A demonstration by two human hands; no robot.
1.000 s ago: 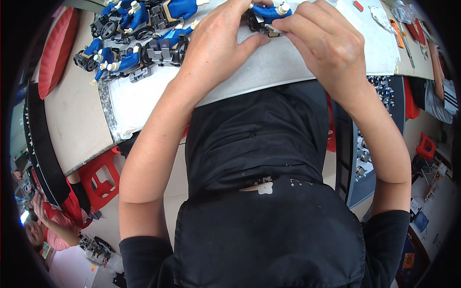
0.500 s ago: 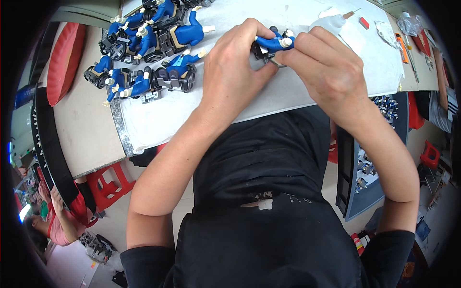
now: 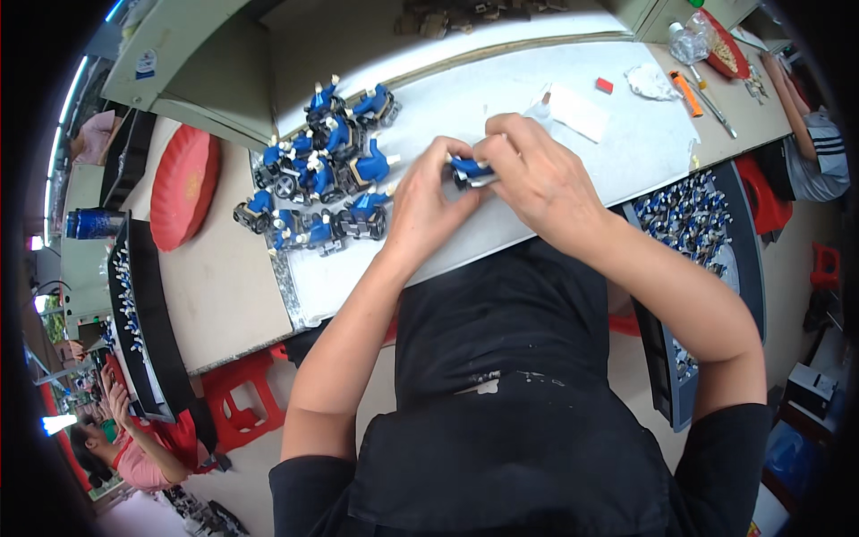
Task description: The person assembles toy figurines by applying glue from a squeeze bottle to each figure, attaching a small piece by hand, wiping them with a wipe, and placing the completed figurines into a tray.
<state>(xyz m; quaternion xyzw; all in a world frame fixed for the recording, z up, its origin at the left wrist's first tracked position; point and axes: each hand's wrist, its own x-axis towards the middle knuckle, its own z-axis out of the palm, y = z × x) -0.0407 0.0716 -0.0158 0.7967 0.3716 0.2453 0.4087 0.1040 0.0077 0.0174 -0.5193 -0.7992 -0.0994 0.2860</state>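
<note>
A small toy figurine in blue with dark parts [image 3: 467, 168] is held between my two hands above the white-covered table. My left hand [image 3: 422, 201] curls round its left side, with thumb and forefinger against it. At its other side, the fingers of my right hand [image 3: 541, 183] pinch it and hide much of it. Left of my hands lies a cluster of blue figurines seated on dark wheeled bases [image 3: 327, 166], several of them with arms raised. Just beyond my right hand the tip of a dispensing bottle [image 3: 544, 95] shows; the rest is hidden.
A white paper [image 3: 586, 115], a small red block [image 3: 605, 85], a crumpled white wrapper [image 3: 651, 82] and an orange-handled tool [image 3: 687, 95] lie at the right. A red dish [image 3: 183, 188] stands left. Figurines fill a grey crate [image 3: 752, 259] below right. People sit at both sides.
My view has shifted, showing more of the table's far side. My fingers have moved on the figurine, and less of it shows between them.
</note>
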